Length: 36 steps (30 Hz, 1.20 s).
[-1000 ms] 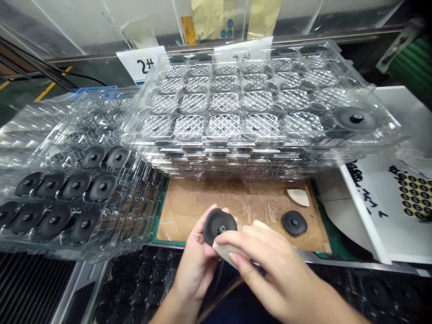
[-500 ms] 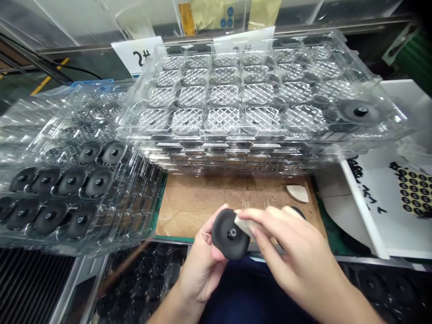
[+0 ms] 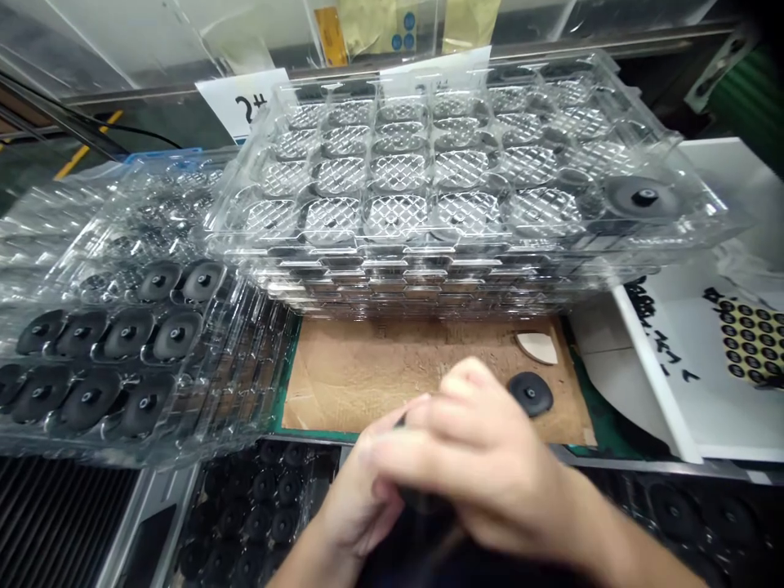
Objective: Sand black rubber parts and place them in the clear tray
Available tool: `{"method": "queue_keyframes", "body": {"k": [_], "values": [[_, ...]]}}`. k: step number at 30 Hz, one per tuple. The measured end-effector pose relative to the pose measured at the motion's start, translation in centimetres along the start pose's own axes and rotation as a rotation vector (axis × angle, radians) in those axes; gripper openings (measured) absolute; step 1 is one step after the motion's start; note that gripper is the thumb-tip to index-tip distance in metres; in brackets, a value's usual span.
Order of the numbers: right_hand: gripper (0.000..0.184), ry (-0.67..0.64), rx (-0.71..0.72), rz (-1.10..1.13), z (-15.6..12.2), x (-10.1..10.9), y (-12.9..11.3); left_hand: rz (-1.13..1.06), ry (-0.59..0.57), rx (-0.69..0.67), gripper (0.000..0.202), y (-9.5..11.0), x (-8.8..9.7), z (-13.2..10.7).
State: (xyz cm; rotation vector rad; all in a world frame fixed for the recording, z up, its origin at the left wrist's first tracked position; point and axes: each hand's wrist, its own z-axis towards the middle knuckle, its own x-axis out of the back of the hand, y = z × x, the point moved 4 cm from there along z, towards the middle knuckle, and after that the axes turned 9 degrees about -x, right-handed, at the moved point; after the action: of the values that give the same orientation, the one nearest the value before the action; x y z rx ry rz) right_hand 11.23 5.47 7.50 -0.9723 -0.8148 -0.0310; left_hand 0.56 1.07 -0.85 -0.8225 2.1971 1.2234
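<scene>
Black on the discs [image 3: 531, 394], brown on the cardboard [image 3: 343, 371], cream on the wedge [image 3: 539, 349]; and there's the clear tray [image 3: 398, 214], cross-hatched silvery white, and a yellow sheet [image 3: 752, 336] dotted black!

And there at twelve o'clock stood the pale panels [image 3: 147, 37], spanning the whole back, with a dull metal rail [image 3: 165, 87] running beneath! Yellow sheets [image 3: 469, 24] hung just past twelve, an orange strip [image 3: 331, 37] just before it. Over to ten: green floor [image 3: 37, 173], cut by a slanting yellow line [image 3: 89, 144]! A green ribbed surface [image 3: 744, 102] filled two o'clock, the green bench top [image 3: 603, 416] showed at four, and whitish light brightened everything.
</scene>
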Motion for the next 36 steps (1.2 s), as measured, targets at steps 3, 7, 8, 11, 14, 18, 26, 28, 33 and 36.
{"method": "queue_keyframes", "body": {"k": [3,7,8,11,14,18,26,28,33,36], "values": [[0.023,0.194,-0.32,-0.046,-1.2,0.2,4.3,-0.084,-0.113,0.011,0.059,0.2,-0.4,-0.1],[0.023,0.139,-0.566,-0.015,-4.9,-3.7,8.6,-0.158,-0.189,0.005,0.056,0.5,-0.2,-0.4],[0.023,0.097,-0.56,0.0,-5.9,-5.2,9.0,-0.162,-0.188,-0.002,0.056,0.5,-0.1,-0.4],[0.021,0.01,-0.547,0.032,-8.2,-8.6,9.5,-0.167,-0.163,0.007,0.053,0.6,-0.2,-0.4],[0.02,0.04,-0.586,0.054,-8.3,-7.8,9.6,-0.152,-0.185,0.024,0.052,0.6,-0.8,-0.3],[0.023,0.283,-0.644,0.063,-5.9,-1.9,6.7,-0.131,-0.158,0.021,0.058,0.3,-1.2,-0.3],[0.022,0.12,-0.217,0.126,-2.2,-0.6,-1.3,-0.018,0.013,-0.158,0.06,0.6,-0.3,-0.5],[0.021,0.077,-0.246,0.108,-1.6,-1.1,-0.9,-0.025,0.042,-0.142,0.061,0.2,0.0,-0.6],[0.023,0.148,-0.201,0.071,-1.2,-0.7,-0.7,-0.046,-0.011,-0.041,0.058,-0.7,0.5,-0.8],[0.021,-0.038,-0.243,0.139,-2.0,-0.5,-0.6,-0.057,-0.013,-0.055,0.061,-0.2,0.8,-0.7]]}}
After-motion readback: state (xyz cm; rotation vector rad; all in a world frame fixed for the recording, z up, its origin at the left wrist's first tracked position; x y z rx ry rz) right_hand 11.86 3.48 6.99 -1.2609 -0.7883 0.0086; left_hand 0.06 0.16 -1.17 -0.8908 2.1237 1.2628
